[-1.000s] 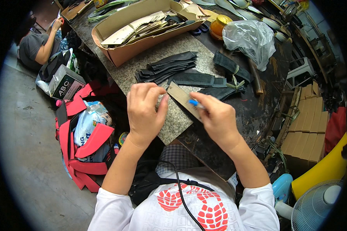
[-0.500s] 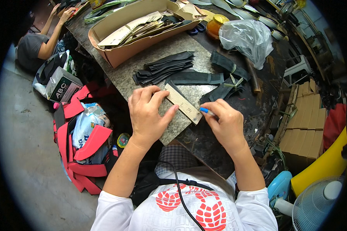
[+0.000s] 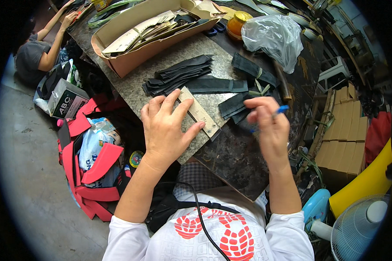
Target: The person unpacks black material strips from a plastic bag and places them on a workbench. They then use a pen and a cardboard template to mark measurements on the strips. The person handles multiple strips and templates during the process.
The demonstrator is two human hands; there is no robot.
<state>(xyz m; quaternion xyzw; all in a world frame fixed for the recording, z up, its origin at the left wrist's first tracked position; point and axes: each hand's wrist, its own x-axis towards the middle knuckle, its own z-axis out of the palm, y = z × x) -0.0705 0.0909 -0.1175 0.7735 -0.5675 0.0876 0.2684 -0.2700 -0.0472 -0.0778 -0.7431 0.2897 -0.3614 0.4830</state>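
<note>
A pale card template strip (image 3: 199,114) lies slanted over a dark strip on the grey speckled board (image 3: 139,106). Spread fingers of my left hand (image 3: 167,124) rest along its upper end and left side, thumb apart. To the right of the template, my right hand (image 3: 270,126) is raised and closed round a pen with a blue end (image 3: 282,109); motion smears its fingertips. A stack of black strips (image 3: 178,74) sits beyond my left hand. One flat dark strip (image 3: 215,85) lies beside it, and tied dark bundles (image 3: 255,70) lie farther right.
A long cardboard box (image 3: 130,65) of card pieces stands at the far side. Beyond the bundles are an orange jar (image 3: 238,24), a clear plastic bag (image 3: 274,39) and a wooden handle (image 3: 282,82). A fan (image 3: 361,230) stands lower right. Another person (image 3: 35,56) works at far left.
My right hand has lifted off the template's lower end and moved up and right with the pen. My left hand stays on the template.
</note>
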